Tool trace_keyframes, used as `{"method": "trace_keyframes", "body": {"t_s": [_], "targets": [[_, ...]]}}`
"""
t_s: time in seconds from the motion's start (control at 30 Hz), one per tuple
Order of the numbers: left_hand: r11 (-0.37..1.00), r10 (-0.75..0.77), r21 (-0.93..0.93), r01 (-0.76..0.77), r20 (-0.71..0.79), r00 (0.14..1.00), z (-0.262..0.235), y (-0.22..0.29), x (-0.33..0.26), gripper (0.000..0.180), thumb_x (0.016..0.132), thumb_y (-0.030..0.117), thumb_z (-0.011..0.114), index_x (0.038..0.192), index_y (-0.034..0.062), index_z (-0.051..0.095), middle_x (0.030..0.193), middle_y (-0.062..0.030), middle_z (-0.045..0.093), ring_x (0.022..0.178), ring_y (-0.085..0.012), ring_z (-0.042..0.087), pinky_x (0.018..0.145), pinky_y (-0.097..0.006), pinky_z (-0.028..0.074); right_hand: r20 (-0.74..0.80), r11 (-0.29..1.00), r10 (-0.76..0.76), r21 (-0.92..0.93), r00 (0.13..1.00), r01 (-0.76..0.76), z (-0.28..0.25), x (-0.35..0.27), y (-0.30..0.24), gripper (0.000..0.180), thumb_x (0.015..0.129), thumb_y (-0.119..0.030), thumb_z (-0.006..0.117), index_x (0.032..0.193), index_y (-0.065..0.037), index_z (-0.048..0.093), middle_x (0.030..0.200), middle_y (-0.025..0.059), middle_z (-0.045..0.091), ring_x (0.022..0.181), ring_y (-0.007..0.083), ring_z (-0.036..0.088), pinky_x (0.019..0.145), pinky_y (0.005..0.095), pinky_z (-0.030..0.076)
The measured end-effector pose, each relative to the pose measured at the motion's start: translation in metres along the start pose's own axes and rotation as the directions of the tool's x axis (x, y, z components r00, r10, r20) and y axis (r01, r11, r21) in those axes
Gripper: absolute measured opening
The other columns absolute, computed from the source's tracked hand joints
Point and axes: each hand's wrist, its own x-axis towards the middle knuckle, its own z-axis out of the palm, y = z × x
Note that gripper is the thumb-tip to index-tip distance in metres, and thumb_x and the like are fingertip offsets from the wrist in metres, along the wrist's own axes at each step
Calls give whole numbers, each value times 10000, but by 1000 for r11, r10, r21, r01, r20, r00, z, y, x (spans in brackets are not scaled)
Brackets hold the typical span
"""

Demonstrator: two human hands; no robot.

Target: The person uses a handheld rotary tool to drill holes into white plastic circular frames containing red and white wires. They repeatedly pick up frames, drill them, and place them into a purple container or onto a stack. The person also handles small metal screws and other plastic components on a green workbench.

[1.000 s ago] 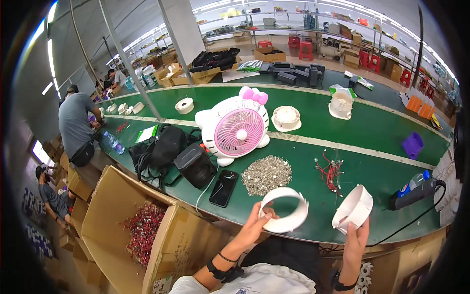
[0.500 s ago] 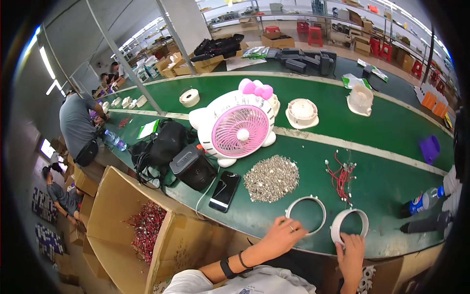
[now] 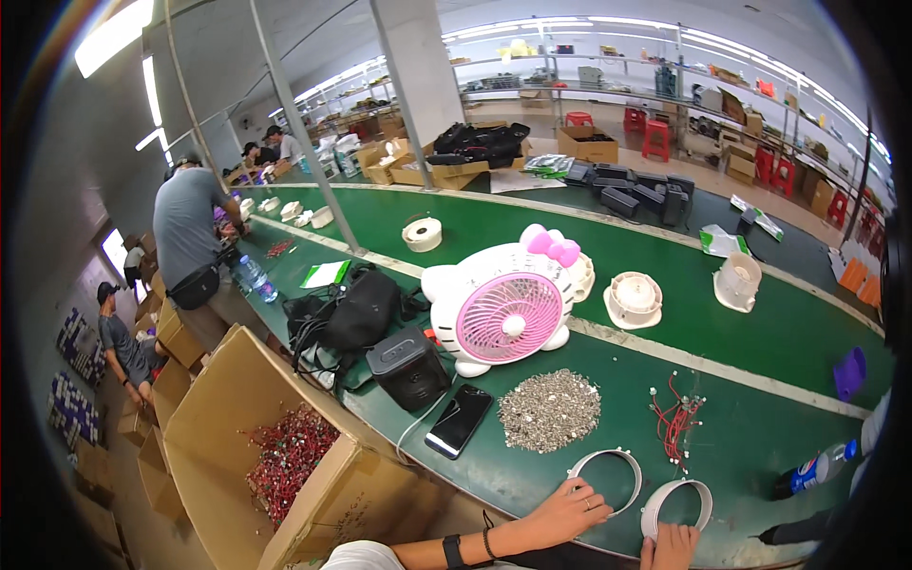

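Note:
Two white plastic rings lie side by side near the table's front edge. My left hand has its fingers closed at the near left rim of the thinner ring. My right hand grips the near edge of the deeper ring, its fingers over the rim and the thumb outside. Beyond them are a heap of small metal parts and a bundle of red wires with white connectors. A white and pink cat-shaped fan stands farther back.
A phone and a black box-shaped device lie left of the heap. A cardboard box of red wired parts stands at lower left. A bottle is at right. White housings line the green belt. Other people are at far left.
The view has tilted upward, so the table and its things sit lower in the picture. Both hands stay at the same rings.

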Motion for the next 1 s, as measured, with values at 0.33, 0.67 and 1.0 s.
{"method": "trace_keyframes", "body": {"t_s": [0.33,0.67,1.0], "targets": [[999,34,33,-35,27,999,-17,6,9,217,873,149,692,1081,96,659,977,-25,618,940,-219,560,936,-399,374,-182,987,-3,158,983,32,-75,57,-5,284,853,-39,639,1122,39,589,908,175,563,870,364,543,839,475,412],[998,13,53,-18,90,996,-18,4,11,228,865,147,697,1083,96,656,1001,-23,626,951,-221,559,951,-405,360,-462,959,-4,250,887,134,-26,318,24,243,907,-124,624,1114,3,629,990,194,667,951,399,624,823,502,470],[999,-46,-5,47,182,982,-21,5,11,310,863,123,663,1173,124,655,992,8,597,954,-182,552,944,-371,380,-168,990,-140,-4,976,142,42,419,84,222,933,-191,616,1133,-113,672,1051,97,709,1034,298,641,925,473,448]]}}
